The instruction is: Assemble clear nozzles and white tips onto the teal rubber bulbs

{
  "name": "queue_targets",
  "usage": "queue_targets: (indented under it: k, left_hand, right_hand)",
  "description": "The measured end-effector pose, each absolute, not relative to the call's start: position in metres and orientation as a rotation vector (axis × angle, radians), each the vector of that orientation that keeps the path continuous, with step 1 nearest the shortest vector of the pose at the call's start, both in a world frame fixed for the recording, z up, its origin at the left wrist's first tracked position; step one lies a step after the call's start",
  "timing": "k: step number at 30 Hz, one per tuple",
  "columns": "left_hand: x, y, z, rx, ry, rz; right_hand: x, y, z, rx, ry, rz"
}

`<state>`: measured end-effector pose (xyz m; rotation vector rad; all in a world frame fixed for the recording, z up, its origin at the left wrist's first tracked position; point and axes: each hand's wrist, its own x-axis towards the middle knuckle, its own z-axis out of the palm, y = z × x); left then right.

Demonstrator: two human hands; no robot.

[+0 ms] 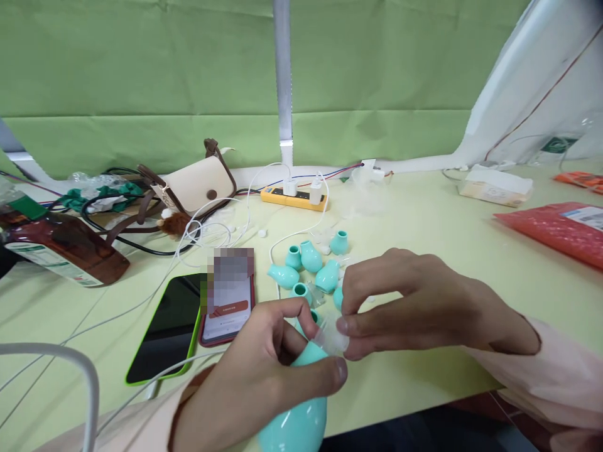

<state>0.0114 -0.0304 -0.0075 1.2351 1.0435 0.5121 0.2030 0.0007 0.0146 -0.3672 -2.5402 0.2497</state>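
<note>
My left hand [264,376] is wrapped round a large turquoise bulb-shaped piece [296,417], its neck pointing away from me. At that neck, my right hand [400,307] pinches a small translucent plastic piece [333,336]; the fingers partly hide where the two meet. Just beyond my hands lies a group of several small turquoise vase-shaped pieces [311,256], some standing with round openings up and others on their sides. Bits of clear plastic [316,295] lie among them.
Left are a black-screened phone [164,329] in a green case, another phone [228,323], white cables, a tilted brown bottle [66,251] and a cream handbag [198,188]. A yellow power strip [301,199] sits behind; a tissue pack [494,185] and red package [556,229] lie right.
</note>
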Motion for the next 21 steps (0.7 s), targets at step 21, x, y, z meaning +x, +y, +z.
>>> queue_targets:
  k: [21]
  left_hand:
    - [0.012, -0.007, -0.003, 1.227, 1.060, 0.536]
  right_hand:
    - [0.194, -0.007, 0.020, -0.876, -2.677, 0.252]
